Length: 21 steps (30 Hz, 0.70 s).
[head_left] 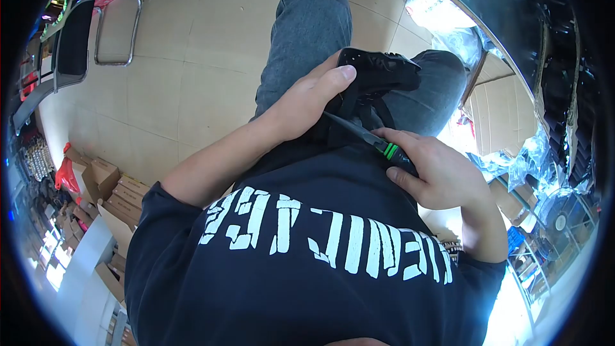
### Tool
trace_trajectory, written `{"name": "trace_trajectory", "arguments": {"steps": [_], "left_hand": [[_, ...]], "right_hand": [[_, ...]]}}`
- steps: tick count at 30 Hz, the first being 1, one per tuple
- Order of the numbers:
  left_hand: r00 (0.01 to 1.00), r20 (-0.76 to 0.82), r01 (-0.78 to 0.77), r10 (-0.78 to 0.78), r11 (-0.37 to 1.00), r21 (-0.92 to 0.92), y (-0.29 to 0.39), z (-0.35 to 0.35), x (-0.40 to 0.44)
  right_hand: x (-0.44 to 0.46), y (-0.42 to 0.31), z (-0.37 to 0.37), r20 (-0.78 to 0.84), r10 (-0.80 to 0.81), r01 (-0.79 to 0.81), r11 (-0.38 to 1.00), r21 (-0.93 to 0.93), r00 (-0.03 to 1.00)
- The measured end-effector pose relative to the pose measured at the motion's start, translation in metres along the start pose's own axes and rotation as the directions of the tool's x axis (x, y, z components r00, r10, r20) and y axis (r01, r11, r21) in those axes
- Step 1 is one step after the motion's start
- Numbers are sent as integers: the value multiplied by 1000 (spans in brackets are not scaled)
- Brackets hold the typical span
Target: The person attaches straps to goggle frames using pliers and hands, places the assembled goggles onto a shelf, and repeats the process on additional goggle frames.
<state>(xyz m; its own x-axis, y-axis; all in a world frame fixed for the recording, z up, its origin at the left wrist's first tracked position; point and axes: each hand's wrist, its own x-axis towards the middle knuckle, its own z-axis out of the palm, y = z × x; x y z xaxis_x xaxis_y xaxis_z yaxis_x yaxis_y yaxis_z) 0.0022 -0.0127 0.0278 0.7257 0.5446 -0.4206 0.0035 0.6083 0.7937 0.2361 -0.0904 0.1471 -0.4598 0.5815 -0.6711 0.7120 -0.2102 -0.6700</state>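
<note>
While tiled floor (186, 83) spread open left of my jeans (307, 26), my shirt's (288, 288) lettering ran inverted, unreadable. Over my lap, left hand (307, 96) clamped the black strapped item (384, 74), underside hidden. Right hand's (435, 170) fingers gripped the green-banded tool (400, 156), grey blade angled toward left wrist.

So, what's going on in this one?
A seated person is working over their lap with bare hands. The left hand grips a black item with dangling straps; the right hand holds a bladed tool with green bands on its handle. The blade lies just below the straps; whether it touches them isn't clear.
</note>
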Motion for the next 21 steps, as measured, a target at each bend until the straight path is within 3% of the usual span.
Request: {"name": "trace_trajectory", "arguments": {"steps": [17,20,21], "left_hand": [[997,-48,-55,55,998,2,-16,5,3],[985,-162,63,-59,998,20,-19,-4,12],[991,-100,77,-89,990,-122,-11,-4,15]], "right_hand": [[-4,-12,13,25,152,-153,988,28,988],[1,-5,14,-4,154,-154,988,30,988],[4,6,17,-86,35,-32,999,35,996]]}}
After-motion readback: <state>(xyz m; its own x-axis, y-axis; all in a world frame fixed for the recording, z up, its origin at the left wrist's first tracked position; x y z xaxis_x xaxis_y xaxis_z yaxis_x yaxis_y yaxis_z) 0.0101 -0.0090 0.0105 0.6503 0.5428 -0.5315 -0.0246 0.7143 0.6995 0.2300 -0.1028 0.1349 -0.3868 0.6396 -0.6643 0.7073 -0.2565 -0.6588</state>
